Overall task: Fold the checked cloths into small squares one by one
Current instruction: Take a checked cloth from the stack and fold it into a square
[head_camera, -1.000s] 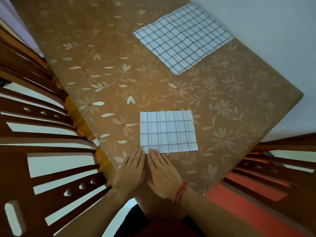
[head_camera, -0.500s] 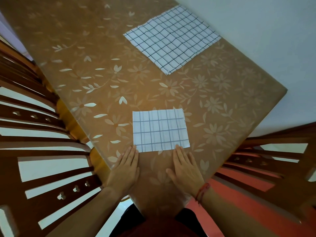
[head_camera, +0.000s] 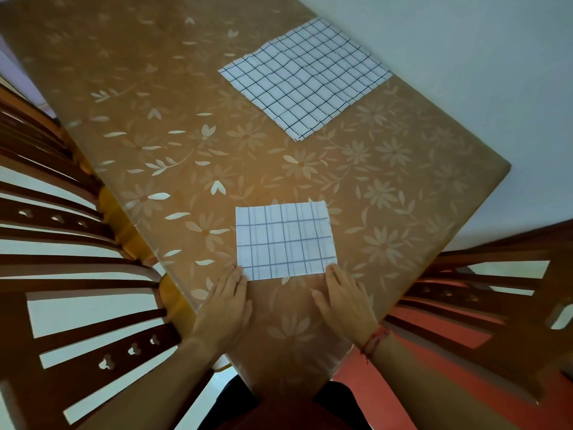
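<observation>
**Head view.** The folded checked cloth (head_camera: 285,240) lies flat on the tabletop (head_camera: 403,181), close to the near edge. The unfolded checked cloth (head_camera: 305,77) is spread at the far side, well apart. The left hand (head_camera: 224,308) and right hand (head_camera: 345,301) are laid flat and apart, fingers straight, with the fingertips touching the folded cloth's two near corners. Nothing is gripped. For a neat next fold, both corners should be pinched, lifted evenly and matched edge to edge before the crease is pressed.

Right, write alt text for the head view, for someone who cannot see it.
The left hand and right hand lie flat at the near corners of a folded checked cloth on a floral table; a larger cloth lies beyond.
</observation>
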Motion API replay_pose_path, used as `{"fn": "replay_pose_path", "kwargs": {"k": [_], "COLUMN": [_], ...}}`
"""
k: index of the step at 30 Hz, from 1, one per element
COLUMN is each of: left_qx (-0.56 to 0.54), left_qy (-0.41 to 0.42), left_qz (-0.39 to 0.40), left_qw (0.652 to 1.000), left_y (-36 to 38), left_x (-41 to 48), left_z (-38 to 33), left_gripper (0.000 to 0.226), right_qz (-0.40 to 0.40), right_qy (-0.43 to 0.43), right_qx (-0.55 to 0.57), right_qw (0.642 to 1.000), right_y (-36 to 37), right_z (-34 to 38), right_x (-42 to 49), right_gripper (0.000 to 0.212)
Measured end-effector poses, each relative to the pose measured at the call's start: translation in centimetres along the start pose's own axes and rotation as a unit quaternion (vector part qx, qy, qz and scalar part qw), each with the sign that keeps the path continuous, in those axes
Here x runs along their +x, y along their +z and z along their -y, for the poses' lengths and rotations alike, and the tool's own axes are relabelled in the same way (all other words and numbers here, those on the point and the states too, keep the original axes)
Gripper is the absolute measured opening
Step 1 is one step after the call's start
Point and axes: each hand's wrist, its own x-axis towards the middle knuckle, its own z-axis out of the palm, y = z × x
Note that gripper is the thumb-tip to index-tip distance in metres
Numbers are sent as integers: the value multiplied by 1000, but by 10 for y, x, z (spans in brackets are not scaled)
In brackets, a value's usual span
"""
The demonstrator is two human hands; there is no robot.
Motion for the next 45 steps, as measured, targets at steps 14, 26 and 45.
{"fn": "replay_pose_path", "kwargs": {"k": [14,26,45], "left_qx": [-60,-102,-143], "left_qy": [83,81,76], "left_qz": [44,46,36], "left_qw": [994,990,986], "left_y": [-10,-6,-9], "left_x": [51,52,52], "left_z": [-27,-22,-23], "left_gripper": [57,61,57], "right_qz": [19,42,15], "right_qy": [182,343,315], "right_qx": [369,487,433], "right_qw": [911,802,844], "right_y": [-39,-40,-36], "right_z": [-8,-11,-10], "right_x": [88,124,118], "right_gripper": [25,16,20]}}
